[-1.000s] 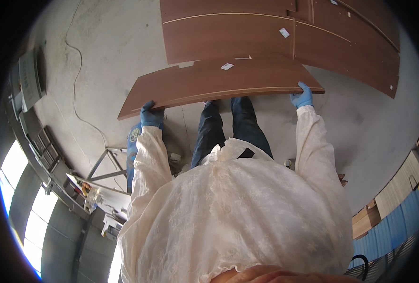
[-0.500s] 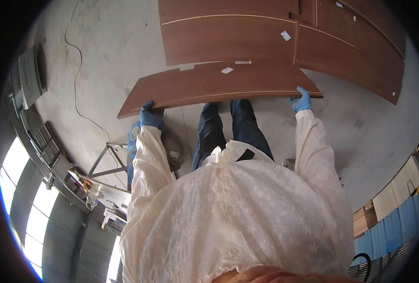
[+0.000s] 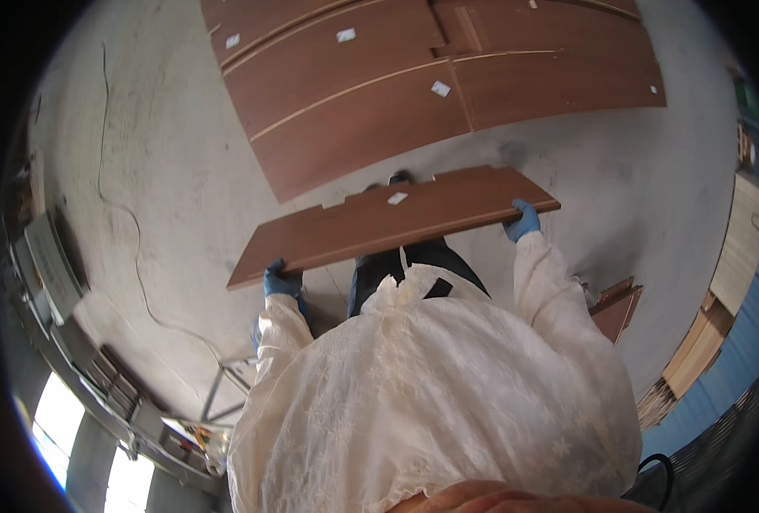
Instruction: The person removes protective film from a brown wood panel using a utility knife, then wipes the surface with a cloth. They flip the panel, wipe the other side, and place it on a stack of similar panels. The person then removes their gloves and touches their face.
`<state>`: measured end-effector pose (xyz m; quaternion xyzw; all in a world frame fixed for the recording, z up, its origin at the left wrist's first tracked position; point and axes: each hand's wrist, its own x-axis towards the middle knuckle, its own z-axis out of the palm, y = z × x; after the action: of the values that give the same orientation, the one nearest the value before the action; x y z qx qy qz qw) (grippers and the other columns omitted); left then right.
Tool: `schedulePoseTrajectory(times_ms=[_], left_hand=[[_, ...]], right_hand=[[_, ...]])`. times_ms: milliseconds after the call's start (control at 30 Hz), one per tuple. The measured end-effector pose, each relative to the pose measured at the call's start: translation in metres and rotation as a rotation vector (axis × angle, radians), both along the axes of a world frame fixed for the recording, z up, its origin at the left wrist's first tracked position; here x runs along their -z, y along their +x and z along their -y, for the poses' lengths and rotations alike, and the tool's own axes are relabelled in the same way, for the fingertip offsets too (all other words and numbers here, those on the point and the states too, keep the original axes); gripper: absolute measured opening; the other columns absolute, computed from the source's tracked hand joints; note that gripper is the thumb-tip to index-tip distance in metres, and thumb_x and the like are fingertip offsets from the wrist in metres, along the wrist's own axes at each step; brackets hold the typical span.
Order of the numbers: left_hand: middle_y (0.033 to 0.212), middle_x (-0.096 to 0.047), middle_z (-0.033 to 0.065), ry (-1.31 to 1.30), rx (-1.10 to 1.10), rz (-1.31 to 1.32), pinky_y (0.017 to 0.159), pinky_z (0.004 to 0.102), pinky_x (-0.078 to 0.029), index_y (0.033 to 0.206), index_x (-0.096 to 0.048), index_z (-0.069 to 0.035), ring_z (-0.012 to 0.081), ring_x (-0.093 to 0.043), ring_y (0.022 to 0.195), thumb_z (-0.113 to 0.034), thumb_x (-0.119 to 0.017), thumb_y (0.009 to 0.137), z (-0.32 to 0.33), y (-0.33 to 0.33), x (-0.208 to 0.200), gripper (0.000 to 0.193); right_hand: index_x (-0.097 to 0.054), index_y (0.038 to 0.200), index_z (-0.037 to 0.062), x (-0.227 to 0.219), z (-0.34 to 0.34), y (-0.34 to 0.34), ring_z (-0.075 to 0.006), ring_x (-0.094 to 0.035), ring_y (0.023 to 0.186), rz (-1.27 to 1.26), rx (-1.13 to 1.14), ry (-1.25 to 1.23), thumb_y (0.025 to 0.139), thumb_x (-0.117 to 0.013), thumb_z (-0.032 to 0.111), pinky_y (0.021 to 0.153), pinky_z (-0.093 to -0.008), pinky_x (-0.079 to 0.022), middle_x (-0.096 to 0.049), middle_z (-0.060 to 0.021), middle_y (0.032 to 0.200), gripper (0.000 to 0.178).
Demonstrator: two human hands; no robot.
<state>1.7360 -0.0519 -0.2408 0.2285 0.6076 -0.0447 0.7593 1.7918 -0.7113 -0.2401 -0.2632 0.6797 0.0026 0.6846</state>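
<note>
Shifted clear of the laid panels (image 3: 371,120), the notched brown panel (image 3: 379,221) is held above the floor (image 3: 191,171); we observe left hand (image 3: 282,280) and right hand (image 3: 525,223) fingers pinching its near edge towards both corners

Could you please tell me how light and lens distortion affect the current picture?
In the head view, the windows at lower left are blown out to white; same view, the held brown panel shows no strong glare; there too, the fisheye bends edges of the larger panels, and the corners fall to black.
</note>
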Motion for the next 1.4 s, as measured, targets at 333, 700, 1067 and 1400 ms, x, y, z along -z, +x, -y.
schedulePoseTrajectory(times_ms=[333, 700, 1067, 1400], left_hand=[[0.126, -0.069, 0.0134, -0.161, 0.242, 0.044, 0.106, 0.0553, -0.052, 0.122, -0.066, -0.005, 0.0374, -0.064, 0.118, -0.009, -0.067, 0.078, 0.027, 0.079, -0.032, 0.044], [0.126, -0.070, 0.0130, -0.131, 0.545, 0.181, 0.099, 0.0558, -0.055, 0.127, -0.065, -0.007, 0.0367, -0.066, 0.114, -0.013, -0.068, 0.081, 0.287, 0.202, -0.088, 0.046], [0.116, -0.073, 0.0091, -0.196, 0.546, 0.294, 0.093, 0.0525, -0.057, 0.115, -0.069, -0.010, 0.0336, -0.067, 0.109, -0.014, -0.071, 0.080, 0.562, 0.195, -0.080, 0.035], [0.119, -0.070, 0.0129, -0.235, 0.519, 0.283, 0.087, 0.0506, -0.057, 0.117, -0.066, -0.006, 0.0362, -0.065, 0.109, -0.011, -0.072, 0.079, 0.770, 0.310, -0.070, 0.039]], right_hand=[[-0.061, 0.119, 0.0122, -0.108, 0.023, -0.099, -0.0280, -0.062, 0.110, 0.161, 0.285, -0.097, 0.078, -0.074, 0.004, 0.096, -0.0420, -0.054, -0.063, -0.0081, 0.119, 0.044], [-0.067, 0.106, 0.0168, -0.138, 0.240, -0.143, -0.0210, -0.063, 0.106, 0.293, 0.393, -0.128, 0.078, -0.077, 0.009, 0.089, -0.0399, -0.055, -0.067, -0.0020, 0.111, 0.031], [-0.065, 0.103, 0.0136, -0.134, 0.522, -0.123, -0.0196, -0.062, 0.097, 0.491, 0.366, -0.314, 0.083, -0.073, 0.010, 0.081, -0.0377, -0.053, -0.064, -0.0018, 0.102, 0.022], [-0.065, 0.115, 0.0133, -0.177, 0.709, -0.017, -0.0223, -0.058, 0.111, 0.462, 0.383, -0.354, 0.078, -0.077, 0.008, 0.092, -0.0380, -0.049, -0.064, -0.0029, 0.115, 0.040]])
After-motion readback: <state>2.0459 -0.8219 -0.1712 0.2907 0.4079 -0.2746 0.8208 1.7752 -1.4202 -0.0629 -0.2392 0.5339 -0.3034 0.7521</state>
